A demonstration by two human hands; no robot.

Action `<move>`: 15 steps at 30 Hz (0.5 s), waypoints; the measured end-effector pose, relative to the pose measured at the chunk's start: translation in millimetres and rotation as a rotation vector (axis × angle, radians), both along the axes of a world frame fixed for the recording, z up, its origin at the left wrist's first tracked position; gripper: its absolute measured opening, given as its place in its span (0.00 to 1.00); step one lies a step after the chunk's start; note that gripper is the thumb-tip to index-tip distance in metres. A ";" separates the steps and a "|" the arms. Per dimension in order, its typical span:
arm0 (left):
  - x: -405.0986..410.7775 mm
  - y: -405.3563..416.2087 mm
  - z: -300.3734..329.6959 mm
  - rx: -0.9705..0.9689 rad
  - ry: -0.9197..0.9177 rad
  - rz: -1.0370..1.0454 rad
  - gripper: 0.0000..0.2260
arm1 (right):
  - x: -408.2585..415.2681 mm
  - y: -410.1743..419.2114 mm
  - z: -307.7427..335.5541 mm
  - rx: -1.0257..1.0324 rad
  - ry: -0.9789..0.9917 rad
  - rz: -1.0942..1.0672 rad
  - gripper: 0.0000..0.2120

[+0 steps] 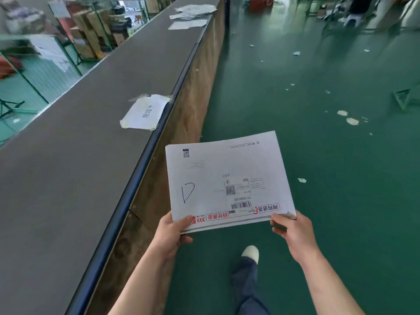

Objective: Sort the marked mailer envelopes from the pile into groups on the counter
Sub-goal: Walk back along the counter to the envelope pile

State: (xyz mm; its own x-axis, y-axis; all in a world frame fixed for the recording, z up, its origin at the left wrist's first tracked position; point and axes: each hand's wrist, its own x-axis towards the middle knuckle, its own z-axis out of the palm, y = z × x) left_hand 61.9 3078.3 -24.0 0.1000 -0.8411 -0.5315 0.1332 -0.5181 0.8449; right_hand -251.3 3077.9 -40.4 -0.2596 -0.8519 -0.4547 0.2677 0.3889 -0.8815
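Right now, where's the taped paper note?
Head view: the note lies on the counter near its edge, left of and beyond the held envelopes.

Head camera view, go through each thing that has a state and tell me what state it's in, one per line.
stack of mailer envelopes: held over the green floor beside the counter, top one marked with a handwritten D
left hand: grips the stack's near left corner
right hand: grips the stack's near right corner
paper label: taped flat near the counter edge, corners curling
far envelopes: lying in loose groups on the counter's far end
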 end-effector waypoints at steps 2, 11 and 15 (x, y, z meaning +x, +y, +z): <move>-15.9 -59.4 13.0 -0.029 -0.137 -0.065 0.06 | -10.3 -56.6 -5.2 0.016 -0.040 -0.042 0.07; -41.3 -310.7 56.7 -0.057 -0.330 -0.001 0.04 | -33.7 -351.1 49.7 -0.059 -0.082 0.069 0.07; -37.7 -406.0 40.7 -0.083 -0.289 0.072 0.05 | -26.6 -455.9 47.3 -0.095 -0.049 0.118 0.06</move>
